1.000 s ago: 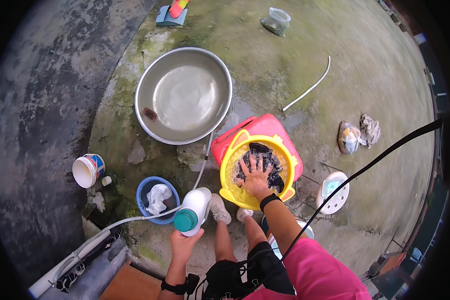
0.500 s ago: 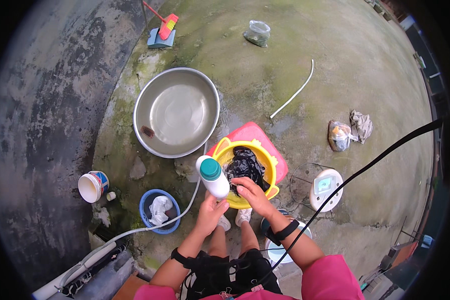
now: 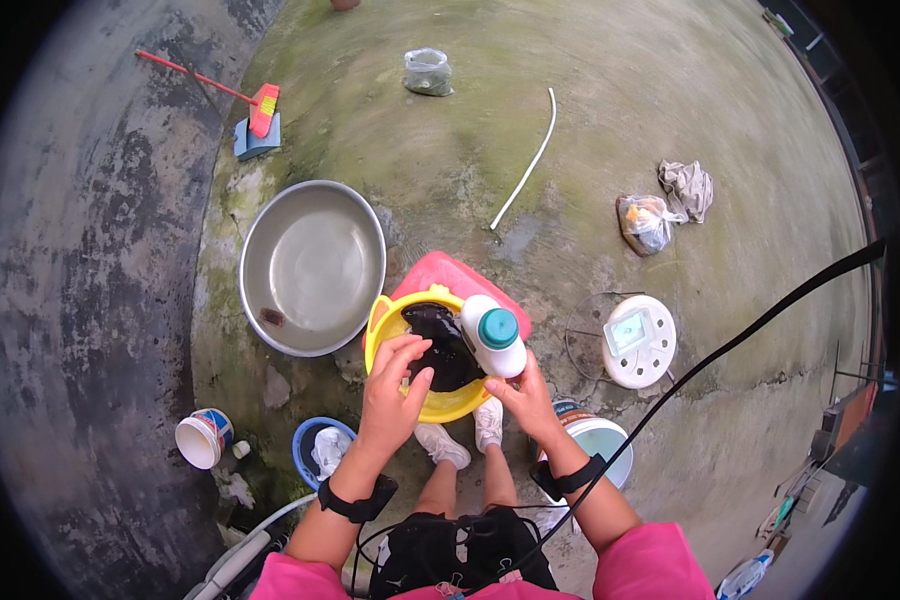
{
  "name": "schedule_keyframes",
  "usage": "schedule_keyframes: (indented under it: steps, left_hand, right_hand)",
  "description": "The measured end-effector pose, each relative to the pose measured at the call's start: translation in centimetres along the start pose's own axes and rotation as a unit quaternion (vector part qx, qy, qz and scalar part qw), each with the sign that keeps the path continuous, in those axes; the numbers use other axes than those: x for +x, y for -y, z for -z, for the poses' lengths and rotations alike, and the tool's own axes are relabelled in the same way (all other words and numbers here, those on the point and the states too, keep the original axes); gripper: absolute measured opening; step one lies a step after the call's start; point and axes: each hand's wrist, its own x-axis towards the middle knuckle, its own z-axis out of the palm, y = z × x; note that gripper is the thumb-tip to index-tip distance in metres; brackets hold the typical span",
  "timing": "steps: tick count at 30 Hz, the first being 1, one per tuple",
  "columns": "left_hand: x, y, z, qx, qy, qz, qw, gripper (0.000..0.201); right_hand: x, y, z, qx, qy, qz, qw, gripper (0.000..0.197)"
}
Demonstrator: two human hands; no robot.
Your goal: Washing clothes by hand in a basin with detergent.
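Observation:
My right hand (image 3: pixel 532 402) grips a white bottle (image 3: pixel 503 362) with a teal cap by its lower end, over the right side of a yellow basin (image 3: pixel 447 404). Black wet-looking cloth (image 3: pixel 448 362) lies in the basin. My left hand (image 3: pixel 390 390) is empty, its fingers apart, above the basin's left part. Whether its fingertips touch the cloth I cannot tell. Beneath the basin is a pinkish-red stool (image 3: pixel 448 270), partly covered by it.
A large metal basin (image 3: pixel 320 250) stands to the left. Nearer are a white bucket (image 3: pixel 198 442) and a blue basin (image 3: pixel 303 440) holding a white bag. A round white device (image 3: pixel 653 365) and a bucket (image 3: pixel 610 440) lie right. A black cable (image 3: pixel 740 328) crosses the right side.
The bottle has passed from my left hand to my right and moved rightward. My left hand is now the empty one over the yellow basin. The whole view has shifted.

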Motion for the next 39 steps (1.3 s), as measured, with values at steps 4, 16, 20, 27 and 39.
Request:
schedule_keyframes:
  steps: [4, 16, 20, 27, 39]
  left_hand:
    - [2.8, 0.2, -2.4, 0.012, 0.035, -0.047, 0.998, 0.036]
    - [9.0, 1.8, -9.7, 0.208, 0.231, -0.28, 0.908, 0.053]
    - [9.2, 1.2, -9.9, 0.192, 0.279, -0.326, 0.882, 0.045]
    - [8.1, 0.0, -10.7, 0.355, 0.17, -0.133, 0.91, 0.039]
    - [7.0, -0.3, -9.3, 0.255, 0.241, -0.24, 0.905, 0.025]
  right_hand:
    - [1.7, -2.8, 2.9, -0.029, -0.031, -0.051, 0.998, 0.049]
    - [5.3, -7.3, 3.8, 0.1, 0.006, -0.073, 0.992, 0.042]
    - [4.3, -8.2, 4.2, 0.096, 0.017, -0.076, 0.992, 0.04]
    - [3.9, -6.9, 2.7, 0.033, -0.004, -0.1, 0.994, 0.034]
    - [3.7, -7.2, 3.2, 0.05, 0.006, -0.065, 0.997, 0.036]
